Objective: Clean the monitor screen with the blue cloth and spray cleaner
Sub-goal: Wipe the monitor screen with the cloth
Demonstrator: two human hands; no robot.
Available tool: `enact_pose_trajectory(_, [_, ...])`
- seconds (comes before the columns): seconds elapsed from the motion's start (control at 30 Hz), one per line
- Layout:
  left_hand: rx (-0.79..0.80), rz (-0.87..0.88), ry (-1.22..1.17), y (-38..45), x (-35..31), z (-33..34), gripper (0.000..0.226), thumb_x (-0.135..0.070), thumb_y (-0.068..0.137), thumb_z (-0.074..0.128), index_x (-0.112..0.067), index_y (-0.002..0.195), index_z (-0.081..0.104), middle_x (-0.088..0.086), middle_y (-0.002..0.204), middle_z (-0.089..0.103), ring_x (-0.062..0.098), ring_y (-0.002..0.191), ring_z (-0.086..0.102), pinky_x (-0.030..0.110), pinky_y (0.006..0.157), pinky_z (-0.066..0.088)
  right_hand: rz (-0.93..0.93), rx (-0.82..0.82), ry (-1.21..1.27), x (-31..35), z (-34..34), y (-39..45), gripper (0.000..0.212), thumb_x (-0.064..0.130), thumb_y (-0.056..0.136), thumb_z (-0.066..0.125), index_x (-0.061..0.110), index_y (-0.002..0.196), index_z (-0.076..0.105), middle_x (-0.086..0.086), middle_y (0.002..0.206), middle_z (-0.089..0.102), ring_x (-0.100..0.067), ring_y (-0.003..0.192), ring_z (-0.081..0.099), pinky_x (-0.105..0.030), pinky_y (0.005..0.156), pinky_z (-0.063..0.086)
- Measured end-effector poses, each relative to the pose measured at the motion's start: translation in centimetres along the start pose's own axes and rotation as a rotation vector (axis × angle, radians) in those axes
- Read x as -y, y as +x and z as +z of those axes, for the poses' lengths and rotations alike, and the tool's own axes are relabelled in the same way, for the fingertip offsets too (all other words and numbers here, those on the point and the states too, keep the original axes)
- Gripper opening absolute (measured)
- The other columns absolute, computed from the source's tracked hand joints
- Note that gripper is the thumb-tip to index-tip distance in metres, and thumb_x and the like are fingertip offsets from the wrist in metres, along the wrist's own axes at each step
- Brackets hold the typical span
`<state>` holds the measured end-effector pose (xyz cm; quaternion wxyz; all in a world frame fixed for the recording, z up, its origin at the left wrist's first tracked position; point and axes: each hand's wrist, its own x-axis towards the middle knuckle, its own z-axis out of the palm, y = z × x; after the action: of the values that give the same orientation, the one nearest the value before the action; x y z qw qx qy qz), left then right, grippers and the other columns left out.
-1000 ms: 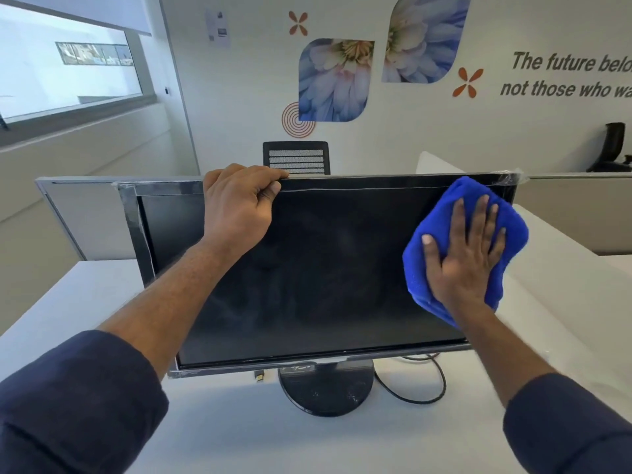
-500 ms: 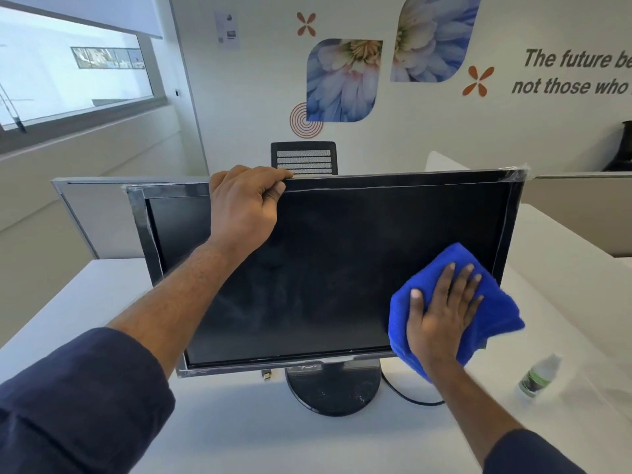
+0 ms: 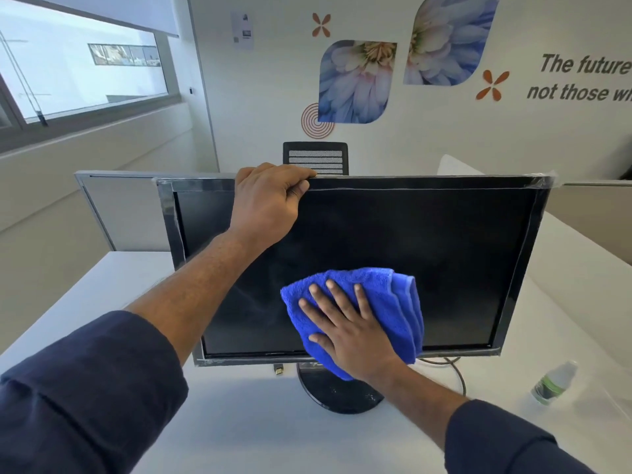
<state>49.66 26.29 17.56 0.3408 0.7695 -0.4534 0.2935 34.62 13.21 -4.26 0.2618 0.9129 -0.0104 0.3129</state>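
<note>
A black monitor (image 3: pixel 427 254) stands on a round black base on the white desk (image 3: pixel 239 415), its screen dark and faintly streaked. My left hand (image 3: pixel 266 200) grips the monitor's top edge left of centre. My right hand (image 3: pixel 349 330) lies flat with fingers spread on the blue cloth (image 3: pixel 393 302), pressing it against the lower middle of the screen. The cloth overlaps the bottom bezel. A small clear spray bottle (image 3: pixel 552 383) with a green label stands on the desk at the right, apart from both hands.
A black cable (image 3: pixel 458 369) loops on the desk behind the monitor base (image 3: pixel 318 395). A grey partition (image 3: pixel 119 210) runs behind the monitor, and a black mesh chair (image 3: pixel 316 157) sits beyond it. A window is at the left.
My right hand has swept the blue cloth from the screen's upper right corner down and then leftward to the lower middle. My left hand stays on the top edge. The spray bottle came into view.
</note>
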Motion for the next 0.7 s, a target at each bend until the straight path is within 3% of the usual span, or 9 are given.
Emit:
enact_pose_trajectory(0.13, [0.105,0.087,0.027,0.1,-0.2,-1.4,0.032,-0.034,0.100,0.051,-0.030,0.130,0.064,-0.010,0.126,0.069,0.018,0.119,0.058,0.033,0.101,0.029,-0.084,-0.009,-0.056,-2.4,-0.7,-0.2,0.064,0.056,0.102,0.031,0.030,0.158,0.014,0.004,0.167,0.005,-0.022,0.154,0.007,-0.054,0.122,0.000])
enact_pose_trajectory(0.23, [0.054,0.132,0.036,-0.6,0.8,-3.2,0.039,-0.037,0.099,0.051,-0.025,0.135,0.060,-0.005,0.134,0.064,0.020,0.134,0.049,0.037,0.112,0.025,-0.050,-0.048,-0.068,-3.9,-1.6,0.7,0.066,0.057,0.100,0.032,0.031,0.158,0.014,0.004,0.167,0.005,-0.021,0.154,0.006,-0.054,0.121,-0.004])
enact_pose_trajectory(0.33, [-0.229,0.012,0.091,-3.3,3.8,-4.9,0.039,-0.036,0.099,0.052,-0.021,0.134,0.060,0.001,0.139,0.059,0.023,0.136,0.044,0.034,0.116,0.021,0.103,-0.125,-0.013,-5.4,-3.2,3.2,0.070,0.061,0.097,0.036,0.032,0.158,0.016,0.003,0.167,0.009,-0.021,0.154,0.005,-0.055,0.120,-0.002])
enact_pose_trajectory(0.43, [-0.524,-0.254,0.072,-8.0,7.2,-5.3,0.034,-0.028,0.100,0.052,-0.012,0.129,0.058,0.011,0.131,0.058,0.030,0.125,0.049,0.034,0.109,0.029,0.196,-0.178,-0.005,-6.8,-4.8,6.8,0.073,0.065,0.097,0.033,0.030,0.158,0.016,-0.001,0.166,0.010,-0.026,0.154,0.004,-0.059,0.120,0.000])
enact_pose_trajectory(0.5, [-0.439,-0.501,-0.075,-10.8,9.1,-4.5,0.037,-0.025,0.103,0.047,-0.010,0.136,0.052,0.011,0.135,0.056,0.030,0.126,0.049,0.040,0.111,0.034,0.232,-0.201,-0.003,-6.6,-5.4,9.1,0.074,0.067,0.096,0.031,0.029,0.158,0.016,-0.003,0.166,0.007,-0.028,0.154,0.004,-0.060,0.120,0.001])
enact_pose_trajectory(0.57, [-0.214,-0.736,-0.353,-12.8,10.2,-3.5,0.034,-0.029,0.107,0.038,-0.017,0.133,0.055,0.003,0.130,0.062,0.023,0.120,0.055,0.041,0.107,0.043,0.272,-0.220,0.011,-5.4,-5.7,10.7,0.075,0.068,0.097,0.031,0.027,0.158,0.017,-0.004,0.166,0.005,-0.029,0.153,0.002,-0.060,0.120,0.001])
enact_pose_trajectory(0.63, [-0.091,-0.862,-0.569,-14.1,10.6,-2.7,0.034,-0.035,0.108,0.034,-0.024,0.107,0.066,-0.007,0.103,0.069,0.011,0.095,0.062,0.025,0.081,0.054,0.296,-0.221,0.025,-3.6,-5.6,11.7,0.075,0.067,0.097,0.029,0.025,0.158,0.016,-0.004,0.166,0.005,-0.030,0.153,0.001,-0.060,0.120,0.000])
enact_pose_trajectory(0.7, [-0.084,-0.901,-0.666,-14.5,11.0,-2.6,0.036,-0.036,0.108,0.035,-0.025,0.097,0.067,-0.014,0.090,0.069,-0.001,0.078,0.065,0.012,0.065,0.051,0.275,-0.215,0.029,-1.5,-5.1,12.2,0.075,0.065,0.098,0.028,0.023,0.159,0.016,-0.004,0.167,0.006,-0.030,0.153,0.002,-0.059,0.120,-0.001])
